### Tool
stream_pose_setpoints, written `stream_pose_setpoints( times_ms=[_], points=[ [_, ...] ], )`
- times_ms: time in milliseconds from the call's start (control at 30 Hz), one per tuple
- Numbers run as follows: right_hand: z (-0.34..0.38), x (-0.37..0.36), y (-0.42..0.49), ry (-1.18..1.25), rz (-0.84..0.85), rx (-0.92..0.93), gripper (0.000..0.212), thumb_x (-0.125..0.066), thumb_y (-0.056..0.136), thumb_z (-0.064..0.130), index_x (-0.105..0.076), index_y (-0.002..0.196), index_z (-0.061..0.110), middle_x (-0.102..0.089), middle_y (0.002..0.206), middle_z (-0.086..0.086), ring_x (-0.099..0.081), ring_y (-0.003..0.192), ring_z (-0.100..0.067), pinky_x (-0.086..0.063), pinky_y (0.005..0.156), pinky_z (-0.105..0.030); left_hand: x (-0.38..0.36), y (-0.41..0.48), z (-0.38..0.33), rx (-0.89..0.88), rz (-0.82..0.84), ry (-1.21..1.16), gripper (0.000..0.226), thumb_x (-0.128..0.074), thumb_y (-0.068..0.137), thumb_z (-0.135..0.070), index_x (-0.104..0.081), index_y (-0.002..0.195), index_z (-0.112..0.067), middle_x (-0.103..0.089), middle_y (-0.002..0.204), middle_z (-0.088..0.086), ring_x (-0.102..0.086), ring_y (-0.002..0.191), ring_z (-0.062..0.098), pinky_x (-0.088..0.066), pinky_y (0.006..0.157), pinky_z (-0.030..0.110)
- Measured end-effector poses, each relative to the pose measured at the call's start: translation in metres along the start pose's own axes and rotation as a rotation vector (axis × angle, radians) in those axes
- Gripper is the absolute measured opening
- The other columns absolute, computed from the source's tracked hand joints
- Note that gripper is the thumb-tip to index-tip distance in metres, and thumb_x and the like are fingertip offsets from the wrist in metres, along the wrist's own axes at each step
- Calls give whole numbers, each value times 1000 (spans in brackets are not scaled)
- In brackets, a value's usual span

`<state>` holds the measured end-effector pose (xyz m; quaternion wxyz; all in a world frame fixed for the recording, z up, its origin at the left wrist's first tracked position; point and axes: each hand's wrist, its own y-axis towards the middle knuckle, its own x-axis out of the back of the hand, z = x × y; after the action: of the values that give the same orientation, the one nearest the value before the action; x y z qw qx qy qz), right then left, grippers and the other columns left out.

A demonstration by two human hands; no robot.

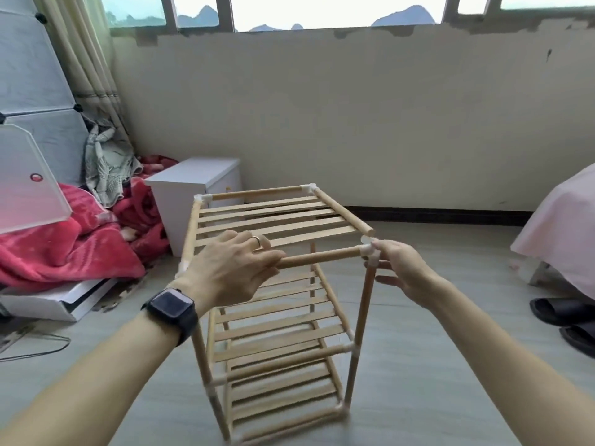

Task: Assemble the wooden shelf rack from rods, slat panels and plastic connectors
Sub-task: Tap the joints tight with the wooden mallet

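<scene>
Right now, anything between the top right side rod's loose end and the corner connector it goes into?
Nothing visible. The side rod ends just above the connector, bare gap between. The right hand holds the connector from its right side; the left hand grips the front rod.

I get soft daylight from the wide glass windows (322, 8) far beyond the left hand (231, 268) and right hand (405, 272); their panes glare white, shadows are faint, and my frame edges bow and blur.
</scene>
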<state>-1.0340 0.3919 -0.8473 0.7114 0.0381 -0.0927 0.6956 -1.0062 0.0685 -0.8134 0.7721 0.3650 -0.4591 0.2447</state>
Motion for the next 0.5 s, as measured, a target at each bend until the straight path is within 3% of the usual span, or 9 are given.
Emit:
stream_pose_setpoints(
  times_ms=[133, 267, 333, 500],
  points=[
    [-2, -35, -24, 78, 145, -3, 30, -64, 95, 40, -72, 106, 13, -76, 105, -7, -70, 105, -27, -53, 80, -33, -10, -13, -8, 202, 79, -35, 40, -38, 102, -38, -51, 138, -28, -61, 130, -2, -53, 121, 20, -38, 106, 40],
    [-4, -60, -41, 89, 366, 2, 39, -75, 86, 43, -76, 112, 14, -76, 108, -10, -73, 103, -30, -57, 82, -33, -2, 0, -63, 229, 93, -278, 62, -22, 92, -69, -58, 123, -28, -66, 111, -5, -57, 106, 16, -39, 103, 41],
    [-5, -67, -45, 108, 373, 11, 42, -67, 88, 53, -78, 108, 18, -76, 108, -8, -74, 100, -29, -59, 81, -35, -3, 8, -85, 283, 82, -298, 65, -19, 94, -72, -60, 111, -24, -67, 102, -3, -59, 100, 18, -41, 100, 41],
    [-5, -76, -42, 208, 299, -60, 58, -57, 80, 81, -82, 90, 29, -77, 97, 2, -72, 86, -16, -55, 78, -33, -9, 14, -94, 478, 32, -457, 58, -20, 96, -65, -65, 103, -28, -63, 87, -7, -56, 97, 17, -34, 104, 42]
  ],
)
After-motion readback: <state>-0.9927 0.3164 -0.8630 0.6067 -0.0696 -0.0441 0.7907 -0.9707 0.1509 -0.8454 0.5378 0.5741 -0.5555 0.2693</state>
